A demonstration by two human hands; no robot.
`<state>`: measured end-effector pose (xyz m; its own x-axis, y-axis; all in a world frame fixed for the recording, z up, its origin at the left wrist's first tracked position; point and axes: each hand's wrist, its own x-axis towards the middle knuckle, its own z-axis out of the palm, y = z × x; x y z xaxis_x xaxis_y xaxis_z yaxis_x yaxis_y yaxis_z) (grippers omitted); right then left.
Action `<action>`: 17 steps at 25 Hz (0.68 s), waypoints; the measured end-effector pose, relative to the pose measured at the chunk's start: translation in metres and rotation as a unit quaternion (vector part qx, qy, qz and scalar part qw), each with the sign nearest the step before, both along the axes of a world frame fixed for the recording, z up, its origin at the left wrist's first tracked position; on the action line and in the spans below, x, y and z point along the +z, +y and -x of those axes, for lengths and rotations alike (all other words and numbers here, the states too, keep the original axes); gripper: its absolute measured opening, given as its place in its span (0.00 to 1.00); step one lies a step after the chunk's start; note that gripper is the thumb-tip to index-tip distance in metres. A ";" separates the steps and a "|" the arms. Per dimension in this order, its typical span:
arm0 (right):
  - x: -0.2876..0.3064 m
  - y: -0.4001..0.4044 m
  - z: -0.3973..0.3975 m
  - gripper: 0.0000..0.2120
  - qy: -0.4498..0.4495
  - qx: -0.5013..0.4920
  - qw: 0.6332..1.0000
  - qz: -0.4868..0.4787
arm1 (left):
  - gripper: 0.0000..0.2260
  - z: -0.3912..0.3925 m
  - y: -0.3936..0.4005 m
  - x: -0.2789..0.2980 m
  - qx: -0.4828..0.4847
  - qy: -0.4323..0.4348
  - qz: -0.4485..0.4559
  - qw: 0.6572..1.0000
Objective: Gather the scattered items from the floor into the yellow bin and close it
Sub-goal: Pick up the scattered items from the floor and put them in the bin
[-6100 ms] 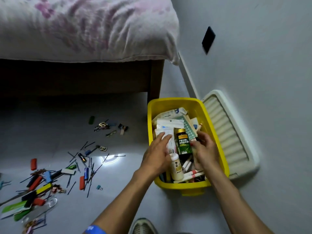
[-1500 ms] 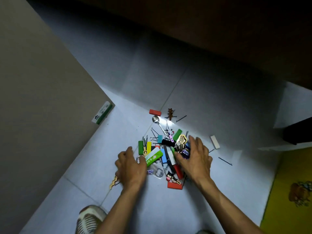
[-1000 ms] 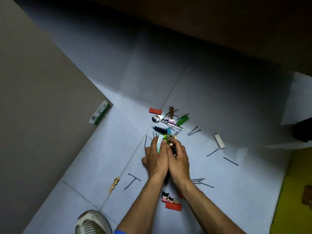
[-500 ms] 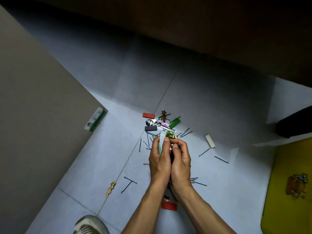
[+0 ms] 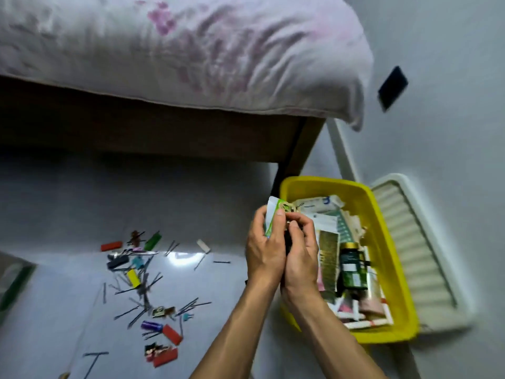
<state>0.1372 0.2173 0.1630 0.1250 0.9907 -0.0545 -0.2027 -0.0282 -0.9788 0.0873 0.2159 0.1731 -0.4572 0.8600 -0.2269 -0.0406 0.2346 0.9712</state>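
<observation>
Over the near-left rim of the yellow bin (image 5: 381, 214), seen from the head camera, both hands are pressed side by side, cupped together around a bundle of small items (image 5: 276, 214). The left hand (image 5: 263, 250) has its fingers curled round a white-and-green packet sticking up from the bundle; the right hand (image 5: 302, 255) wraps the other side, thumb pinching on top. The bin stands open on the floor by the bed leg (image 5: 297, 149), already holding packets and a dark green bottle (image 5: 352, 269). Its ribbed white lid (image 5: 415, 258) leans against the wall just beyond the bin's right side. Left of the hands, loose hairpins and coloured clips (image 5: 147, 285) lie spread over the grey floor (image 5: 54, 310), with bare floor between them and the bin.
</observation>
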 end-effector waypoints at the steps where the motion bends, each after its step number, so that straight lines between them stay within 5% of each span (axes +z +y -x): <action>1: 0.005 0.004 -0.028 0.08 -0.002 -0.022 1.000 -0.002 | 0.14 -0.026 0.005 0.006 -0.027 0.002 -0.007 1.000; 7: 0.000 0.010 -0.132 0.12 -0.015 -0.066 0.993 0.098 | 0.20 -0.112 0.020 -0.013 -0.167 -0.047 0.058 0.983; 12: 0.000 0.018 -0.163 0.15 -0.065 -0.017 0.985 0.156 | 0.20 -0.100 0.022 -0.028 -0.120 -0.023 0.071 0.990; 17: 0.020 0.018 -0.140 0.16 -0.149 0.036 0.984 0.087 | 0.20 -0.076 0.019 -0.019 -0.113 0.018 0.018 0.993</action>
